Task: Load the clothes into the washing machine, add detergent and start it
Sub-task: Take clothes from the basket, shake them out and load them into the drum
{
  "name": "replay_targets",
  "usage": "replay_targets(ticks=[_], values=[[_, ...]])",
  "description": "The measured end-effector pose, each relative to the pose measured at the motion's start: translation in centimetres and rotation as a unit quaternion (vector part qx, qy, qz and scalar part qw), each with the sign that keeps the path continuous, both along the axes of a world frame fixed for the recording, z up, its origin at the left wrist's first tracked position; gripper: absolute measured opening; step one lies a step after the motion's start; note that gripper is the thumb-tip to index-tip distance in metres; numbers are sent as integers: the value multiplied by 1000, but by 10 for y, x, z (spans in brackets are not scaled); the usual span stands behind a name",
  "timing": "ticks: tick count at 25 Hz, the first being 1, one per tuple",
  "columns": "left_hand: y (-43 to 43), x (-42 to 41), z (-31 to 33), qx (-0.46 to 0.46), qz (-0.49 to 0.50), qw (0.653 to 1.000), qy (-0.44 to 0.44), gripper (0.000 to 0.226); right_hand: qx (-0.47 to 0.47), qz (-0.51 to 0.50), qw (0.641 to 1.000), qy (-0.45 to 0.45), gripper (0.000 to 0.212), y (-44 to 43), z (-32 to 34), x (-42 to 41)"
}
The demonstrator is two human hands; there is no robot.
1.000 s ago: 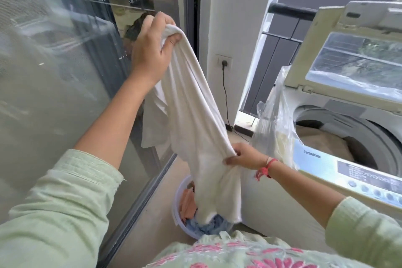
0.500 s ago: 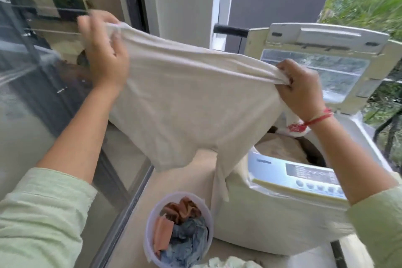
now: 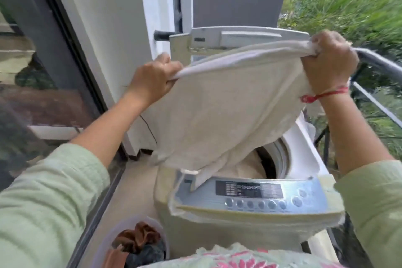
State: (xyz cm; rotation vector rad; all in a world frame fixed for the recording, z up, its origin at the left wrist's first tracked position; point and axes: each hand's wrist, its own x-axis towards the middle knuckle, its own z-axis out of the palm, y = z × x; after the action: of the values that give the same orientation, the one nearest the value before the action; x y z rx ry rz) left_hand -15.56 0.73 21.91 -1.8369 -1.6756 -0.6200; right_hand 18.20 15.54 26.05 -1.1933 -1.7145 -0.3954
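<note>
Firstly, washing machine (image 3: 217,230): top-loader, lid (image 3: 239,37) raised at the back edge.
Cloth (image 3: 228,104): plain off-white, held spread above the drum opening (image 3: 280,159); long axis runs left to right, right end higher; lower corner hangs at the opening's front edge.
Basket (image 3: 108,237): on the floor (image 3: 134,180) by the machine's front left corner, brown and dark clothes (image 3: 139,239) inside.
Left hand (image 3: 152,80): fingers curled round the cloth's left end.
Right hand (image 3: 330,61): fist bunching its right end.
</note>
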Motion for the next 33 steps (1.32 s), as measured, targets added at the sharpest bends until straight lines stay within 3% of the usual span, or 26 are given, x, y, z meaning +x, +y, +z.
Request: replay_targets(ticks=[2,4,7,9,10,11,12,13,14,15,16,18,19,20,21,22,23,24,25,26,27,28,29,31,32,33], values=[[44,36,22,29,37,999,-18,19,-25,-22,998,58,26,34,10,27],[76,63,27,59,40,996,-53,20,-70,28,993,88,21,62,3,46],[94,74,-9,28,22,991,-128,20,-204,148,967,34,21,86,-41,64],[98,66,-43,-106,22,977,-185,17,-392,250,885,-18,21,93,-71,68],[98,59,-57,-228,39,952,-201,16,-505,278,813,-77,13,91,-82,67],[99,53,-67,-374,64,903,-202,17,-591,283,737,-168,13,93,-95,63],[98,49,-74,-513,91,830,-200,18,-645,269,675,-236,19,97,-103,57],[99,45,-80,-609,115,756,-210,19,-667,254,648,-266,27,104,-110,50],[101,43,-86,-648,129,715,-228,19,-665,245,657,-257,34,111,-116,42],[106,42,-95,-633,131,723,-243,18,-633,240,703,-218,39,122,-122,32],[112,41,-107,-564,127,775,-254,16,-578,227,765,-172,40,130,-127,20],[120,48,-131,-339,132,894,-263,10,-438,200,873,-74,43,130,-139,4],[121,53,-144,-262,134,921,-256,10,-389,196,899,-45,49,127,-149,-2],[119,61,-156,-230,130,933,-245,12,-380,212,899,-54,53,121,-170,-4],[115,68,-173,-260,126,929,-232,14,-418,247,868,-104,53,114,-187,-6],[111,75,-189,-342,114,907,-216,14,-522,287,781,-189,48,101,-203,-5],[106,83,-204,-466,103,858,-190,12,-658,289,637,-278,46,89,-217,-5],[101,91,-215,-601,92,779,-156,7,-728,279,490,-390,51,78,-228,-4],[98,97,-221,-707,84,691,-124,9,-725,285,376,-501,56,72,-241,-5],[99,101,-226,-772,84,618,-121,18,-719,286,321,-546,58,70,-252,-7],[103,103,-227,-799,79,575,-153,26,-728,288,316,-537,52,72,-263,-14],[107,105,-229,-795,70,561,-219,33,-767,276,334,-472,43,74,-264,-23],[113,107,-234,-771,63,562,-295,37,-788,273,380,-400,39,81,-270,-31],[124,113,-256,-689,80,624,-360,36,-693,245,552,-393,47,100,-286,-48],[128,117,-271,-654,102,673,-332,38,-625,224,602,-444,58,106,-303,-52],[129,122,-286,-639,127,701,-290,48,-620,205,600,-462,68,106,-325,-53]])
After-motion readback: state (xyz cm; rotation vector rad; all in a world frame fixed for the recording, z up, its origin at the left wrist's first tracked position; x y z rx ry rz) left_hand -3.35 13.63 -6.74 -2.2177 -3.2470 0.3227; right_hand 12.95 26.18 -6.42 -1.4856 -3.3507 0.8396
